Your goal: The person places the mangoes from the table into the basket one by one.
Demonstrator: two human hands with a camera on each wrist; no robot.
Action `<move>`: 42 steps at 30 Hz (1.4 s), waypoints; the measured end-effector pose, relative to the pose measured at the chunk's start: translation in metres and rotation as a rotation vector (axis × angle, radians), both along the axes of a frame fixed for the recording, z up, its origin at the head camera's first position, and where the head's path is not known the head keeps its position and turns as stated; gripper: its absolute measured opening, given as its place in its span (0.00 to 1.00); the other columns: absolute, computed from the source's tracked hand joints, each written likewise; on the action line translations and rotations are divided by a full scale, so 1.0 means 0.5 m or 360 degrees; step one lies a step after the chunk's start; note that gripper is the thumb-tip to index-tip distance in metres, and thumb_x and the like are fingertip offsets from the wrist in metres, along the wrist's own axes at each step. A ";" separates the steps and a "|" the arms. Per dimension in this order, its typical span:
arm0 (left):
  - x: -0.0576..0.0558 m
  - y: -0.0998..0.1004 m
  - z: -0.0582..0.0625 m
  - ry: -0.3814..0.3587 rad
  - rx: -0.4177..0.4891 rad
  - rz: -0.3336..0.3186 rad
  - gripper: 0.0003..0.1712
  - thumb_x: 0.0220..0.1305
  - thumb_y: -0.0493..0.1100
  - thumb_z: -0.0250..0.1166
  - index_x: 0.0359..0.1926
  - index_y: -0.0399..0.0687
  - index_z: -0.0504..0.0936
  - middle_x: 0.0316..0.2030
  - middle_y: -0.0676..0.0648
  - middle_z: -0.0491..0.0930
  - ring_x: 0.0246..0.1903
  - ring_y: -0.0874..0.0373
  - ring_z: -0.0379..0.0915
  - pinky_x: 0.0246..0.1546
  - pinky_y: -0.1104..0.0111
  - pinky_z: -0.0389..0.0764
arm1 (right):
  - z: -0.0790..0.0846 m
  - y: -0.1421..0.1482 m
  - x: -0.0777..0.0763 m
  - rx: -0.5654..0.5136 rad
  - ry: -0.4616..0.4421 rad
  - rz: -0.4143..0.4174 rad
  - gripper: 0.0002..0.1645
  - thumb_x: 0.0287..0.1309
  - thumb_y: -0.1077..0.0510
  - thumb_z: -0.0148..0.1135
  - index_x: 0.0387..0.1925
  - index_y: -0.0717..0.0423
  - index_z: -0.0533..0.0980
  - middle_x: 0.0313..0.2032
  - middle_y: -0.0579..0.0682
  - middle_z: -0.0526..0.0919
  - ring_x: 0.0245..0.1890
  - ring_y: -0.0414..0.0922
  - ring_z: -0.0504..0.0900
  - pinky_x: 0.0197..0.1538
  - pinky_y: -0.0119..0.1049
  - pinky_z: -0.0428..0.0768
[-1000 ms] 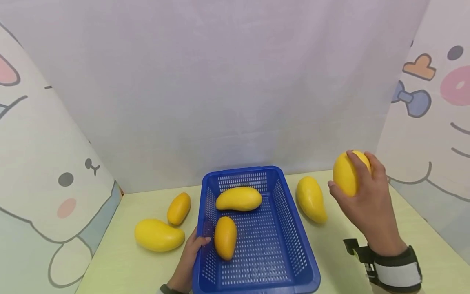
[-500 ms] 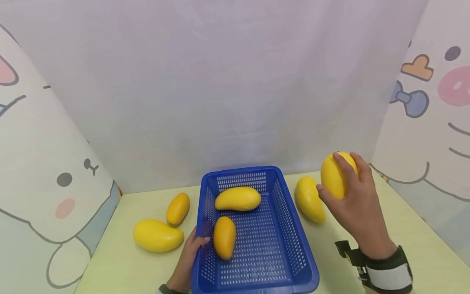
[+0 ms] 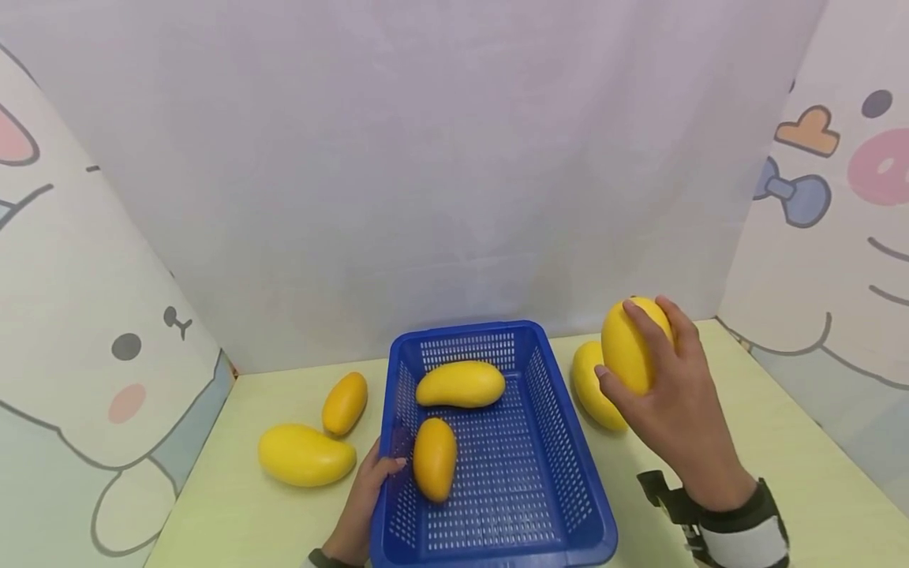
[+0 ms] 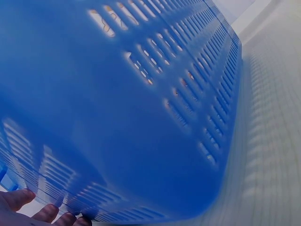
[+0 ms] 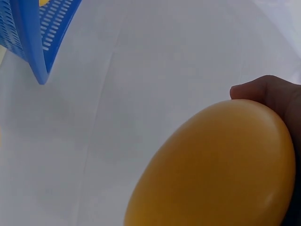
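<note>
My right hand (image 3: 663,394) grips a yellow mango (image 3: 628,347) above the table, to the right of a blue plastic basket (image 3: 578,465). The same mango (image 5: 216,165) fills the lower part of the right wrist view, with a fingertip on its top end. My left hand (image 3: 369,485) holds the basket's left wall, its thumb over the rim; in the left wrist view several fingers (image 4: 44,212) touch the slotted side. Inside the basket lie a yellow mango (image 3: 461,384) at the back and an orange-yellow mango (image 3: 435,460) near the left wall.
Left of the basket, a small orange-yellow mango (image 3: 345,403) and a larger yellow mango (image 3: 305,455) lie on the pale table (image 3: 227,505). Right of it another yellow mango (image 3: 595,398) is partly hidden behind the held one. A light cloth wall (image 3: 454,173) stands behind.
My right hand has moved left with the mango, closer to the basket, and now partly covers the mango on the table there. My left hand and the basket stay put.
</note>
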State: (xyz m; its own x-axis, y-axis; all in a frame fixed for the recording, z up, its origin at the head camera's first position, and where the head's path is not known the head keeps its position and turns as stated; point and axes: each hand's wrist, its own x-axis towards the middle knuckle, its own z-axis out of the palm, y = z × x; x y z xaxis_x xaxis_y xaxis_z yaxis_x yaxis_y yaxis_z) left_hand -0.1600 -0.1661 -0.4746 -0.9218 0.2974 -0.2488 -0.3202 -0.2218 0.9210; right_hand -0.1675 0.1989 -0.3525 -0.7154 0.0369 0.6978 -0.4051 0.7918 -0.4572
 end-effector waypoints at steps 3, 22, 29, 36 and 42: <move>0.001 0.000 -0.004 0.0019 0.0031 -0.0001 0.38 0.66 0.44 0.45 0.72 0.56 0.38 0.69 0.35 0.44 0.58 0.44 0.61 0.52 0.49 0.69 | 0.000 -0.007 0.002 0.0026 -0.0005 0.0021 0.49 0.40 0.54 0.70 0.67 0.38 0.61 0.67 0.56 0.54 0.44 0.60 0.70 0.30 0.52 0.78; 0.003 0.001 -0.001 0.0046 0.0048 0.0002 0.37 0.66 0.44 0.45 0.72 0.55 0.40 0.69 0.35 0.46 0.57 0.44 0.62 0.52 0.49 0.68 | 0.001 -0.044 0.012 0.0122 -0.0004 0.0136 0.48 0.42 0.54 0.68 0.67 0.38 0.60 0.68 0.56 0.54 0.44 0.55 0.69 0.31 0.46 0.78; 0.002 0.001 -0.002 0.0037 0.0031 0.0009 0.37 0.66 0.44 0.45 0.72 0.54 0.40 0.69 0.35 0.46 0.57 0.44 0.62 0.53 0.50 0.69 | -0.002 -0.057 0.018 0.0162 -0.0021 0.0213 0.49 0.41 0.53 0.69 0.67 0.38 0.59 0.68 0.55 0.53 0.46 0.54 0.70 0.32 0.42 0.80; 0.003 0.002 -0.001 0.0037 0.0026 0.0015 0.38 0.65 0.44 0.46 0.72 0.53 0.40 0.69 0.35 0.46 0.57 0.44 0.62 0.53 0.50 0.69 | -0.004 -0.067 0.021 0.0214 0.0000 0.0248 0.49 0.41 0.51 0.69 0.67 0.38 0.59 0.68 0.55 0.53 0.52 0.56 0.68 0.33 0.43 0.80; 0.002 0.002 -0.001 0.0028 0.0030 0.0011 0.37 0.66 0.44 0.45 0.72 0.54 0.40 0.69 0.35 0.46 0.58 0.44 0.61 0.53 0.50 0.68 | -0.005 -0.072 0.023 0.0228 0.0008 0.0261 0.50 0.40 0.51 0.69 0.67 0.39 0.59 0.68 0.55 0.53 0.52 0.55 0.68 0.34 0.42 0.80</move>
